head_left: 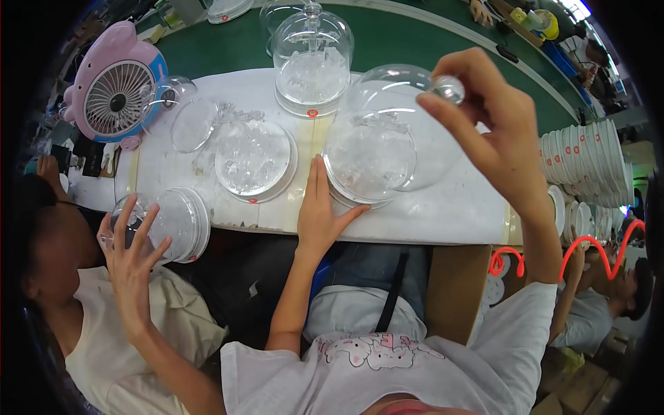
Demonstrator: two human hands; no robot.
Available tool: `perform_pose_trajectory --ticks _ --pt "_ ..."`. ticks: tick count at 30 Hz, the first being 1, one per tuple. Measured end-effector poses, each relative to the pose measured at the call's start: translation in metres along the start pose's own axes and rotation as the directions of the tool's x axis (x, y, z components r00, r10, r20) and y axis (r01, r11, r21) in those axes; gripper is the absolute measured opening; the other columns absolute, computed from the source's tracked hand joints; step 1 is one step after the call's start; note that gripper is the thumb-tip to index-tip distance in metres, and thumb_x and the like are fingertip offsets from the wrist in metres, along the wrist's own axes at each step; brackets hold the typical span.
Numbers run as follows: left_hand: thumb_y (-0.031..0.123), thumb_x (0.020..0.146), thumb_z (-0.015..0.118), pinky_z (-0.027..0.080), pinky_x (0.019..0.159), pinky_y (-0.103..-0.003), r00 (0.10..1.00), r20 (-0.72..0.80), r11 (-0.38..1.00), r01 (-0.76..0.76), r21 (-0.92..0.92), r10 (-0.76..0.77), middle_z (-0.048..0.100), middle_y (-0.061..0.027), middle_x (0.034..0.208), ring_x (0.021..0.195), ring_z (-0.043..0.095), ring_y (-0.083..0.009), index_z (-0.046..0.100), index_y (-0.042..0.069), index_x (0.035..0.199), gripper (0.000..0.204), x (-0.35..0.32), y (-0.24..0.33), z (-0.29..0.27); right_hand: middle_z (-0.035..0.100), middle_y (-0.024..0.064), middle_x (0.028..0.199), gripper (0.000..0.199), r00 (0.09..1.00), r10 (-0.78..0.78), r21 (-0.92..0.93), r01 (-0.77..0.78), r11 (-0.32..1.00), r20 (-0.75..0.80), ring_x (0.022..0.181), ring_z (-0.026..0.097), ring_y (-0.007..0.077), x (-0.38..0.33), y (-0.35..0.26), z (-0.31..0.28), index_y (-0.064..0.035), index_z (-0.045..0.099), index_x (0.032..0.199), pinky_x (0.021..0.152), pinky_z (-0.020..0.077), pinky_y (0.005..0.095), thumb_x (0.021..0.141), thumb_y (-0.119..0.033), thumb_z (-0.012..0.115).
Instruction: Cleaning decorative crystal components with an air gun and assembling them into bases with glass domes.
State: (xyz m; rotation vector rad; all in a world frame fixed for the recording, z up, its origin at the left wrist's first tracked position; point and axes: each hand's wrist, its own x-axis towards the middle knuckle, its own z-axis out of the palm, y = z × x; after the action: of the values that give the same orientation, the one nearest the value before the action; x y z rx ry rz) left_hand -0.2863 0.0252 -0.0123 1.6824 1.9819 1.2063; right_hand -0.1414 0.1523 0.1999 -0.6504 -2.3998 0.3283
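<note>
My right hand (484, 117) is closed on the round knob of a clear dome cover (422, 76). The cover tilts over a round base (366, 155) with clear pieces on it; through the clear walls I cannot tell whether the two touch. My left hand (319, 214) lies at the near left edge of that base, fingers stretched out and thumb spread along its rim. To the left sits another round base (253, 160) with clear pieces heaped on it. Behind stands a covered dome (312, 66) on its white base, with clear parts inside.
A co-worker's hand (135, 238) at left grips another clear dome with a base. A pink fan (114, 100) and a tilted clear cover (183, 114) stand at the table's far left. Stacked white round bases (584, 162) rise at right, near a red coiled hose (588, 242).
</note>
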Motion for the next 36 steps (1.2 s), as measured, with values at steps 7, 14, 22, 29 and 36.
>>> perform_pose_trajectory --ticks 7,14,22,29,36 --pt "0.043 0.063 0.074 0.034 0.098 -0.038 1.0 -0.002 1.0 0.002 -0.004 -0.002 0.026 -0.0267 0.136 0.125 0.031 -0.0382 0.02 -0.009 0.133 0.102 0.0 -0.001 0.002 0.05 0.0038 0.054 0.026 0.999 -0.037 -0.071 0.04 0.997 0.034 0.047 0.051 0.0169 -0.011 0.011 0.034 -0.0094 0.054 0.089 0.045 0.0377 0.027 0.078 -0.031 0.065" --pt "0.043 0.063 0.074 0.034 0.098 -0.038 0.999 -0.051 0.999 0.006 -0.036 -0.008 0.029 -0.0265 0.135 0.124 0.032 -0.0383 0.019 -0.009 0.132 0.103 0.0 0.0 0.003 0.054 0.0031 0.058 0.026 0.997 -0.034 -0.145 0.044 0.988 0.07 0.05 0.056 0.017 -0.01 0.016 0.041 -0.0099 0.053 0.091 0.046 0.0394 0.0268 0.079 -0.031 0.063" --pt "0.037 0.062 0.077 0.033 0.099 -0.038 0.999 -0.023 0.999 0.025 -0.03 -0.026 0.029 -0.0266 0.135 0.123 0.033 -0.0383 0.015 -0.008 0.134 0.105 -0.003 0.002 0.0 0.062 0.0055 0.071 0.031 0.999 -0.017 -0.194 0.026 0.981 0.05 0.057 0.06 0.0214 -0.016 0.007 0.04 -0.0086 0.052 0.092 0.05 0.044 0.0303 0.079 -0.035 0.063" --pt "0.033 0.064 0.077 0.028 0.102 -0.039 0.999 -0.037 1.0 -0.009 0.017 0.01 0.028 -0.0255 0.136 0.126 0.03 -0.0376 0.02 -0.007 0.134 0.099 -0.008 -0.002 -0.006 0.062 0.0098 0.073 0.042 0.993 0.088 -0.197 -0.072 0.978 0.075 0.057 0.06 0.0249 -0.024 -0.005 0.028 -0.0078 0.05 0.103 0.049 0.045 0.034 0.079 -0.042 0.059" --pt "0.004 0.075 0.061 0.039 0.09 -0.039 0.965 -0.198 0.973 -0.198 -0.116 0.173 0.052 -0.0188 0.115 0.104 0.05 -0.0329 0.05 -0.004 0.115 0.042 -0.039 0.053 -0.007 0.052 0.0074 0.066 0.028 0.872 -0.05 0.218 -0.066 0.974 0.487 0.061 0.058 0.0241 -0.152 -0.06 -0.054 -0.0086 0.048 0.097 0.052 0.0444 0.0354 0.083 -0.031 0.055"
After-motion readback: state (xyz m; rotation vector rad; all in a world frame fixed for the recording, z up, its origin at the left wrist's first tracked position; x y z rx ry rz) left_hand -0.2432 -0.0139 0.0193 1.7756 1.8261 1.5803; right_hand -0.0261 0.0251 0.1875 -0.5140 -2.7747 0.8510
